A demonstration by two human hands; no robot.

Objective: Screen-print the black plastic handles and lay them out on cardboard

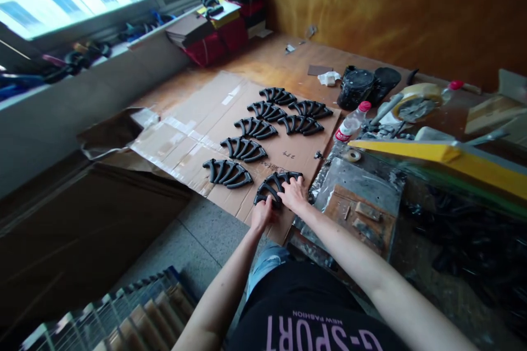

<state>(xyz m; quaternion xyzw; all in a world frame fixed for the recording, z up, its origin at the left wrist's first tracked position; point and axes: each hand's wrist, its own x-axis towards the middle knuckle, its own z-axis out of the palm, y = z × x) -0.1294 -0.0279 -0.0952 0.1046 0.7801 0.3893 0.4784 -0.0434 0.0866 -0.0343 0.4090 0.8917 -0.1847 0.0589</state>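
Observation:
Close in front of me, a fan-shaped group of black curved tube-like pieces (269, 186) lies on the flattened cardboard (230, 205). My left hand (262, 213) is closed at the near left end of this group, thumb on top. My right hand (293, 195) has its fingers bent over the group's right part and grips it there. Several similar fans of black pieces lie farther off in two rows, among them one just to the left (227, 173) and one behind it (244, 149). Handwriting on the cardboard shows beyond my hands.
To the right are a bottle with a red cap (352, 122), black-stained pots (355, 88), a tape roll (352, 156) and a yellow-edged machine part (444, 159). Red and black stacks (209, 46) stand by the window. A wire rack (119, 321) is low on the left.

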